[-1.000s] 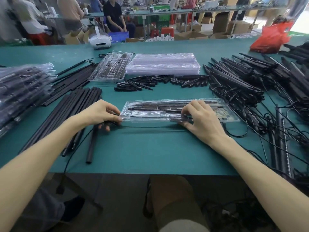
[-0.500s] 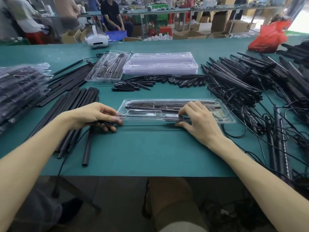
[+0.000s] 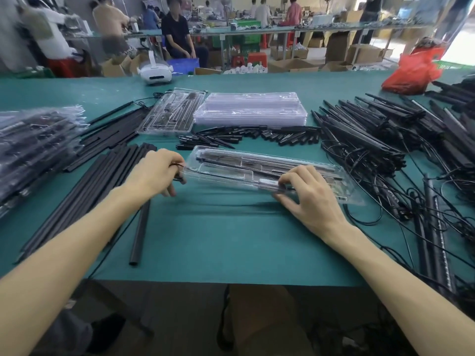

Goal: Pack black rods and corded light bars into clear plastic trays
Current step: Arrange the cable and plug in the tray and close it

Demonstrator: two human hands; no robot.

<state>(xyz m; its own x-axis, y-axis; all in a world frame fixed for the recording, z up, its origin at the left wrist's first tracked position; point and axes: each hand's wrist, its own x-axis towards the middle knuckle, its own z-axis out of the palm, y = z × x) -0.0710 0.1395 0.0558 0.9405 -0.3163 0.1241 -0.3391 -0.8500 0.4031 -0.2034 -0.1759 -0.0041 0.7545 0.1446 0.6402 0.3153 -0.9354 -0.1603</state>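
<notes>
Clear tray (image 3: pixel 347 186) between the grips holds black parts; left grip (image 3: pixel 156 170) pinches a thin cord (image 3: pixel 177 164) at its end, right grip (image 3: pixel 305 194) curls round its near edge. Many rods (image 3: pixel 90 181) and light bars (image 3: pixel 372 134) lie unpacked outside both grips.

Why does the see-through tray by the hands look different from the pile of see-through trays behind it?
The near tray has black parts inside; the stacked trays look empty. The near tray is one alone, gripped by the right hand; the stacked trays are piled, untouched. The near tray lies slanted; the stacked trays lie straight across. Both are long, clear plastic.
</notes>
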